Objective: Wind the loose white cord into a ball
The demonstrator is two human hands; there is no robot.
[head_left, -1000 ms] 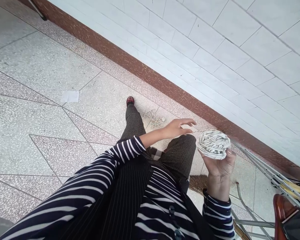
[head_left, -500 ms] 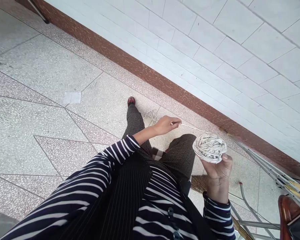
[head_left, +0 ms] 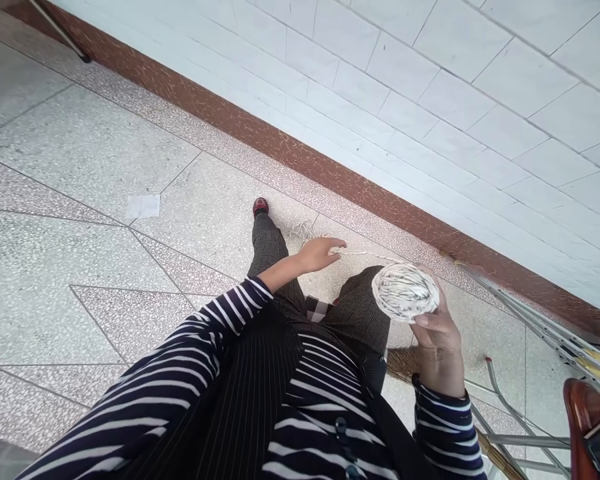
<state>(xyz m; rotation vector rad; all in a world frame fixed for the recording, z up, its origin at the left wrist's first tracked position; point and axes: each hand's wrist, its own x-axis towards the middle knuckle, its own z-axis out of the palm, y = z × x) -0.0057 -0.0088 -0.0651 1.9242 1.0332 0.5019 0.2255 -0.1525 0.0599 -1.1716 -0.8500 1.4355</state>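
Observation:
On the right, my right hand [head_left: 439, 337] grips a round ball of white cord [head_left: 405, 291], its fingers behind and the thumb at the lower edge. A twisted strand [head_left: 365, 253] leads from the top of the ball across to my left hand [head_left: 321, 255]. The fingers of that hand are curled loosely around the strand, with a small gap at the tips. Beyond it, a loose tangle of cord [head_left: 303, 231] lies on the floor, partly hidden by the hand.
A tiled wall [head_left: 405, 113] with a brown skirting runs diagonally ahead. To the right are a metal frame [head_left: 523, 440], a straw broom [head_left: 403, 363] and a brown leather object [head_left: 577, 413]. A white paper [head_left: 144, 207] lies on the speckled floor at left.
The ball has turned in my right hand and shifted slightly left. My left hand has moved a little left and its fingertips have loosened around the strand.

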